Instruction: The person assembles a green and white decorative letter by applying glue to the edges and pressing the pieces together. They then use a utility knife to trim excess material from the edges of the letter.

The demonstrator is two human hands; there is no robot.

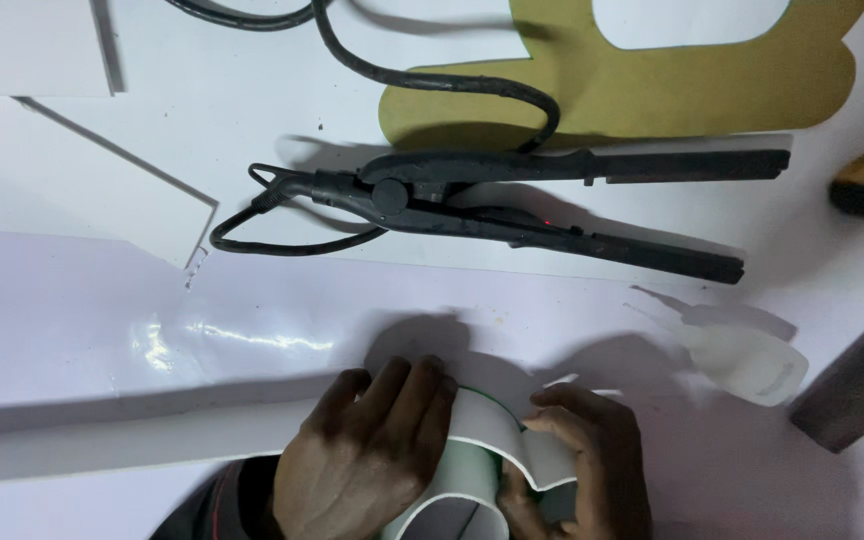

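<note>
— Where's the piece being worked?

— At the bottom edge, middle of the view: a curved white sheet strip (482, 440) with a green inner face, bent into a wave. The left hand (367, 455) lies over its left side, fingers curled on the bend, a grip closed on the strip. The right hand (587, 455) pinches the right end, its grip narrow and also on the strip.

— And what does it rest on?

— A table (102, 330) covered in glossy white sheeting that throws back a streak of light. Just above the hands lies a black long-handled heat tool (512, 205), its two arms spread apart, with a small red light on one arm and a black cable (432, 80) looping off the top edge.

— Anything further out?

— An olive-yellow cut-out template (652, 90) at top right, a small translucent bottle (752, 360) lying on its side to the right, and a dark block (857, 390), possibly wood, at the right edge. Loose white sheets (82, 190) overlap at upper left.
</note>
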